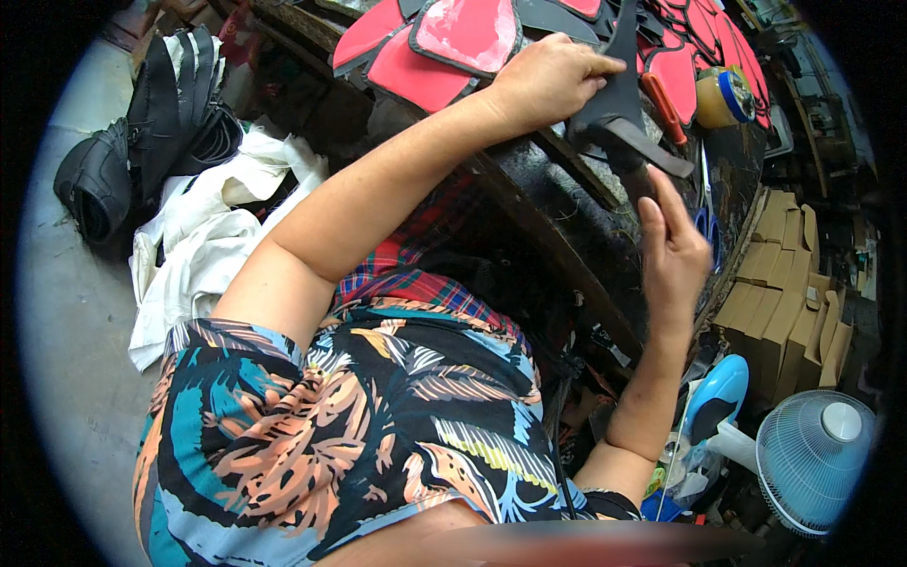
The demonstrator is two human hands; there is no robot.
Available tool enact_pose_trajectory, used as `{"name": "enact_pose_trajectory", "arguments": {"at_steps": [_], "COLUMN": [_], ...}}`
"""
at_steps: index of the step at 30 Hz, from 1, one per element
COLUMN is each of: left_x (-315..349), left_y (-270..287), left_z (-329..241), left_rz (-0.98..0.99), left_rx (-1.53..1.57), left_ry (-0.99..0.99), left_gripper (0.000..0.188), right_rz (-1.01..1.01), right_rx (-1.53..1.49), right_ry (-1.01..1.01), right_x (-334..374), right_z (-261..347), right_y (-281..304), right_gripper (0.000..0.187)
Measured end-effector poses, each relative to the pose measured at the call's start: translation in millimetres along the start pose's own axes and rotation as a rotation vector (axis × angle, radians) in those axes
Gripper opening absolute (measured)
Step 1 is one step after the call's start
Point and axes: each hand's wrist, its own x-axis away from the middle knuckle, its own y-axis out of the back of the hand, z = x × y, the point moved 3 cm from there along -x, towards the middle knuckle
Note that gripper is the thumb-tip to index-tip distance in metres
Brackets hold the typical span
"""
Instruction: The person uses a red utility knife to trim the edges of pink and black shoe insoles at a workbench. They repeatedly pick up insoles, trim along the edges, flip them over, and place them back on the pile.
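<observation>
My left hand (553, 80) is at the bench, its fingers closed over the edge of a black, strap-like piece of sheet material (619, 90). Just to the right, my right hand (675, 250) is wrapped round the handle of a hammer; motion smears it slightly. The dark hammer head (652, 148) lies over the lower end of the black piece; I cannot tell whether they touch. Beside it are a red-handled tool (664, 109) and a pair of scissors with blue handles (709, 231). Pink panels with black edges (416, 71) lie left of my left hand.
A jar of yellowish stuff with a blue lid (726, 98) stands at the bench's right. More pink panels (673, 76) lie behind. Cardboard boxes (775, 283) and a fan (817, 463) stand at right. Black bundled pieces (142, 151) and white cloth (203, 241) lie left.
</observation>
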Motion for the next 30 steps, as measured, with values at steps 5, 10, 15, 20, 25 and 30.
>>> {"name": "enact_pose_trajectory", "arguments": {"at_steps": [5,10,15,20,25,30], "left_x": [2,6,5,9,14,16], "left_y": [10,18,22,25,30,38], "left_z": [2,6,2,0,-10,-14], "left_rz": [-0.336,-0.500,-0.570,-0.584,-0.611,-0.619], "left_rx": [0.120,0.339,0.337,0.403,0.335,0.247], "left_ry": [0.032,-0.013,-0.099,-0.053,-0.149,-0.145], "left_gripper": [0.037,0.021,0.018,0.020,0.021,0.023], "right_rz": [0.010,-0.133,0.037,-0.039,-0.018,0.027], "right_rx": [-0.070,-0.416,-0.102,-0.190,-0.220,0.005], "right_ry": [-0.074,-0.255,-0.093,-0.079,-0.135,-0.020], "right_x": [-8,-17,-28,-36,-45,-55], "right_z": [-4,3,16,7,6,4], "right_y": [14,24,-4,13,-8,-3], "right_gripper": [0.031,0.033,0.032,0.034,0.035,0.032]}}
